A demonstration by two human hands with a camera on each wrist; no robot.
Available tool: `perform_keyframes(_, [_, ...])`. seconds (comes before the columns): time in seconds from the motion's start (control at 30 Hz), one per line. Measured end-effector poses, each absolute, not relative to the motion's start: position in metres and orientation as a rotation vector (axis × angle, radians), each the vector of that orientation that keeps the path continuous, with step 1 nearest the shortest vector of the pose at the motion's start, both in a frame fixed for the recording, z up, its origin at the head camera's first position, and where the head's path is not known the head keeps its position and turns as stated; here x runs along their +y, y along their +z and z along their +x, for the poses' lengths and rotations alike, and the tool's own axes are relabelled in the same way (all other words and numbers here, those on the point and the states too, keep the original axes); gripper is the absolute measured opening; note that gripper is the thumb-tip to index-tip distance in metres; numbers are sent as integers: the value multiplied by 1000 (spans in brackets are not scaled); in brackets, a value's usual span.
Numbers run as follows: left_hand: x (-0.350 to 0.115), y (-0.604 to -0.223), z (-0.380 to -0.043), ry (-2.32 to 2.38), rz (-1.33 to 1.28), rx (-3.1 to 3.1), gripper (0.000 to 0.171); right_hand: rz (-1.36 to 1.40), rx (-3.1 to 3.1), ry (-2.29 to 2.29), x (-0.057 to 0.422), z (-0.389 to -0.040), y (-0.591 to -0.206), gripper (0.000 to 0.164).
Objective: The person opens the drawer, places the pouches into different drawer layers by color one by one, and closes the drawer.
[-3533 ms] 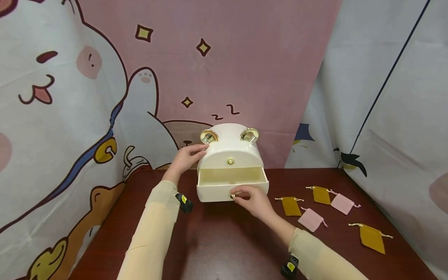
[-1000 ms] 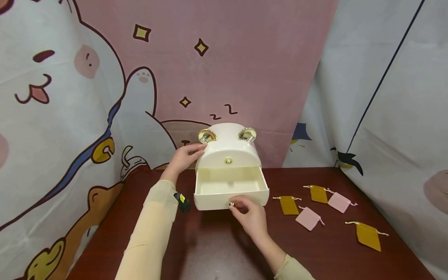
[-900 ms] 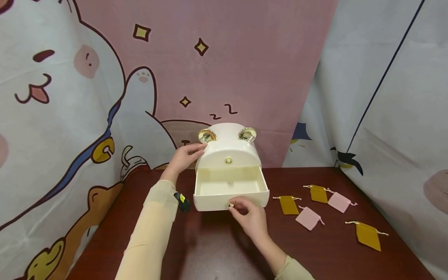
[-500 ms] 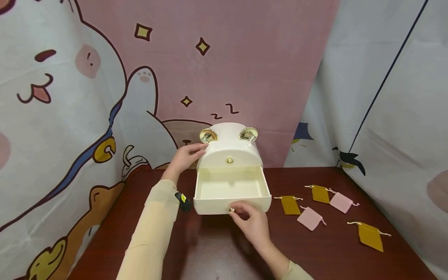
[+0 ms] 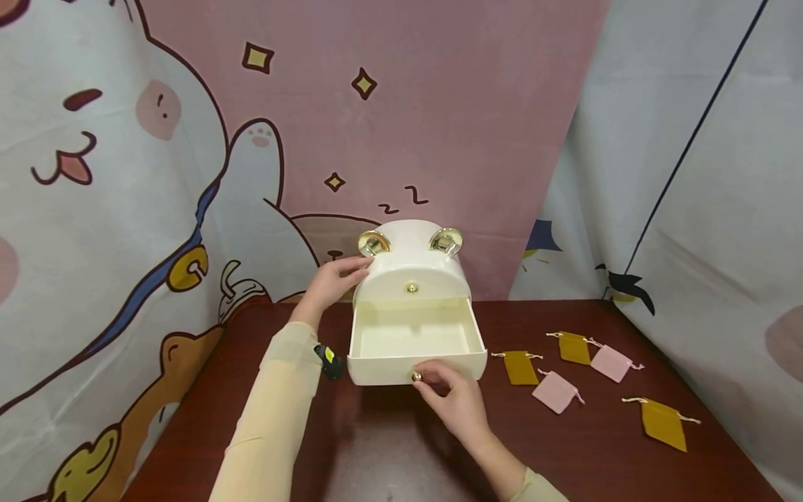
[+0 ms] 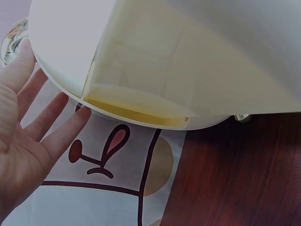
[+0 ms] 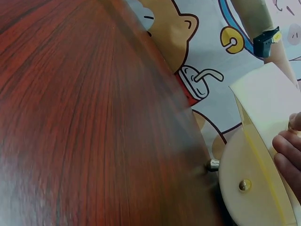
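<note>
Drawer (image 5: 383, 371) open toward the near edge, lower knob (image 5: 417, 376) pinched by the right hand (image 5: 461, 404)

It juts from the lower part of a cream box (image 5: 414, 267), which stands near the middle of the far edge of the dark red-brown table (image 5: 389, 446). The drawer's pale floor and side walls show from above. Thumb and index finger of the right hand close on the round gold knob at the centre of the drawer's front.

The left hand (image 5: 334, 282) is spread, fingers fairly straight and apart, touching the box's left side just below the left gold ear (image 5: 374, 242). A matching right gold ear (image 5: 446, 242) rises on the other side, and an upper knob (image 5: 412, 287) sits on the box's front above the drawer.

Five drawstring pouches lie toward the table's right edge. A mustard pouch (image 5: 520, 369) is just beside the drawer, with a pink pouch (image 5: 555, 392) a little nearer the near edge. Farther back, a second mustard pouch (image 5: 574, 350) and a second pink pouch (image 5: 611, 364) lie side by side. A third mustard pouch (image 5: 665, 425) lies closest to the near right corner.

Behind the far edge hangs a pink backdrop (image 5: 452, 104) with cartoon animals.
</note>
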State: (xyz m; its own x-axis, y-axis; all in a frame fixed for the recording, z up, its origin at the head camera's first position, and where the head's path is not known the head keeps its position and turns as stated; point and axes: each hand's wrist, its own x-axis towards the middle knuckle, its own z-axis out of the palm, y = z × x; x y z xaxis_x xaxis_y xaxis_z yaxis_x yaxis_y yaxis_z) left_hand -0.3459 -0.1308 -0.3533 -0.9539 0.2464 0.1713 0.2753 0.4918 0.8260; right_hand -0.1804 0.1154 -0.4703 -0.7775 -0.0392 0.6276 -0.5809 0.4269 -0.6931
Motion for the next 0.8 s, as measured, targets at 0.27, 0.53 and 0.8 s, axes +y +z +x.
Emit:
perform_keyframes(0.27, [-130, -354, -347, -1479, -464, -2689, 38, 592, -2169, 1461, 143, -175, -471, 30])
perform_keyframes(0.53, [-130, -354, -347, -1496, -457, -2691, 38, 592, -2388, 1582, 184, -161, -453, 29])
perform_keyframes(0.8, [-130, -353, -347, -1496, -463, -2689, 39, 529, -2471, 1568, 237, -173, -482, 31])
